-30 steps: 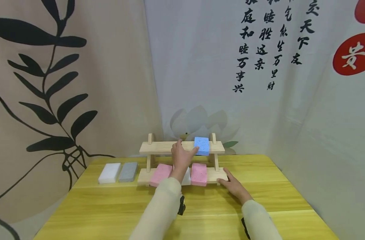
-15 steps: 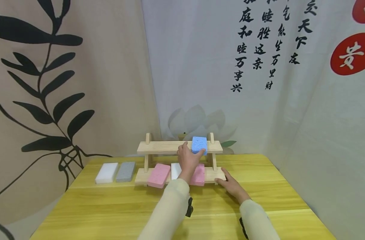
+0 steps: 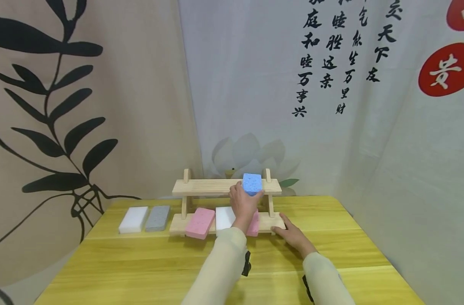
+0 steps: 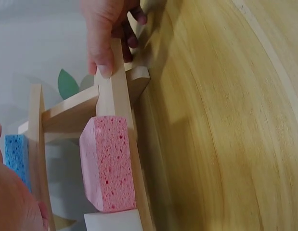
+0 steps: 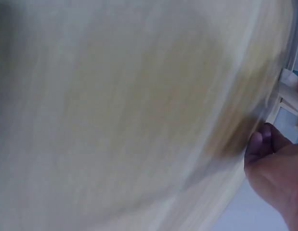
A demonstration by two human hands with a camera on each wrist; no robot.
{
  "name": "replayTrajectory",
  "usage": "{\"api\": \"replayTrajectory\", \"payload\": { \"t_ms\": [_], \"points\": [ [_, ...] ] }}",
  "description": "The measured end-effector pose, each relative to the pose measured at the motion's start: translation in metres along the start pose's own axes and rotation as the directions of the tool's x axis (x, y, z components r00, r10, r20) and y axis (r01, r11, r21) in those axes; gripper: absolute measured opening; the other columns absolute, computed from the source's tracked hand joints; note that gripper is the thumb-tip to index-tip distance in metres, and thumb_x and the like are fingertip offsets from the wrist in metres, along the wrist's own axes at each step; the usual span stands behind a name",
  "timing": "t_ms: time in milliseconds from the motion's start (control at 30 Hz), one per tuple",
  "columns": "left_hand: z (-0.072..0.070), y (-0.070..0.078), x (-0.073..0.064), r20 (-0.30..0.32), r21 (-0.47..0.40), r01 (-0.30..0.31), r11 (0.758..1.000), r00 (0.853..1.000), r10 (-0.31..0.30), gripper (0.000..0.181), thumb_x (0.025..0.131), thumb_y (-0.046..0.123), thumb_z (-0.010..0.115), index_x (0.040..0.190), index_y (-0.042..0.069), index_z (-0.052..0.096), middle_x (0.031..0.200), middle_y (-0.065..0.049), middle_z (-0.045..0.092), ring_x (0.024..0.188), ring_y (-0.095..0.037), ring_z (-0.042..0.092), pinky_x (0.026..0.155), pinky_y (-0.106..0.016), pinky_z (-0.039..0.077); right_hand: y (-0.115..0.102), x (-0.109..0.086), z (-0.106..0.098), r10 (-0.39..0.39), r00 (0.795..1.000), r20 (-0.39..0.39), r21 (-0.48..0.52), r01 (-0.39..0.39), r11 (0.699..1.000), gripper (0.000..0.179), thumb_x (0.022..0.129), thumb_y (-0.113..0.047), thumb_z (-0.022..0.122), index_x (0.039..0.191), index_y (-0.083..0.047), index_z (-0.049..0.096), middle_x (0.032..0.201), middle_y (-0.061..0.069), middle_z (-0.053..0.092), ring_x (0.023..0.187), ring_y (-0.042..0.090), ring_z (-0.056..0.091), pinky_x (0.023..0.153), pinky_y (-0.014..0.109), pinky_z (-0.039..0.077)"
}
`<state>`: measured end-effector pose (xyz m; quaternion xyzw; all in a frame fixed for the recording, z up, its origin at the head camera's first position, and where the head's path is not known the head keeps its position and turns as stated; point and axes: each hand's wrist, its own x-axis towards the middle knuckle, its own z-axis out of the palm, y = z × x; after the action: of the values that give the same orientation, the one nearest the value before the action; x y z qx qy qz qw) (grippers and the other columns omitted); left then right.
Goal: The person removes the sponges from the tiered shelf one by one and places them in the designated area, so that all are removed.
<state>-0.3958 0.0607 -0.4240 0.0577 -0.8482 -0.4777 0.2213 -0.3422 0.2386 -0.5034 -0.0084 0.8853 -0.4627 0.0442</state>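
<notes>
On the far left, a dark plant print (image 3: 49,120) runs up the cloth wall. Below it, at the back left of the wood-grained worktop (image 3: 140,271), lies a white block (image 3: 133,220) with a grey block (image 3: 157,218) just beside it. Next stands a wooden rack (image 3: 184,206) with 2 shelves. On the lower shelf (image 3: 269,222), 1 pink sponge (image 3: 200,223) sits askew, its near end jutting past the front edge, and another white block (image 3: 224,218) lies to its right. The left hand (image 3: 243,204) reaches up in front of the rack, its fingers and thumb set about a blue sponge (image 3: 252,183), holding it at the right part of the upper shelf (image 3: 211,186). Partly behind that hand, a 2nd pink sponge (image 4: 109,163) rests on the lower shelf, beside the white block there. The right hand (image 3: 294,237) grips that shelf's right end, thumb on the plank, other fingers curled about it. Farther right, a red disc (image 3: 430,80) marks the wall
</notes>
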Motion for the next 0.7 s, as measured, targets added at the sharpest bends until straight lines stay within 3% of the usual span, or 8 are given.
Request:
{"api": "replayTrajectory", "payload": {
  "t_ms": [233,700],
  "points": [
    [0.0022,0.0012,-0.0021,-0.014,-0.001,0.002,1.000,1.000,-0.002,0.087,0.071,0.044,0.087,0.136,0.001,0.050,0.121,-0.016,0.051,0.112,-0.031,0.047,0.095,-0.043,0.044,-0.0009,0.0014,-0.0004,0.001,1.000,-0.023,-0.055,-0.002,0.998,0.085,0.095,-0.052,0.059,0.158,-0.010,0.020,0.153,0.034,0.027,0.138,0.055,0.024,0.107,0.069,0.025],
    [0.0070,0.0012,-0.0007,-0.029,0.030,0.013,0.999,1.000,-0.012,0.082,0.071,0.040,0.088,0.132,-0.001,0.051,0.118,-0.018,0.051,0.109,-0.031,0.049,0.095,-0.043,0.044,-0.0044,0.0011,0.0017,0.026,1.000,-0.014,-0.016,-0.026,1.000,0.085,0.095,-0.049,0.059,0.159,-0.013,0.017,0.155,0.032,0.023,0.141,0.055,0.019,0.109,0.069,0.019]
  ]
}}
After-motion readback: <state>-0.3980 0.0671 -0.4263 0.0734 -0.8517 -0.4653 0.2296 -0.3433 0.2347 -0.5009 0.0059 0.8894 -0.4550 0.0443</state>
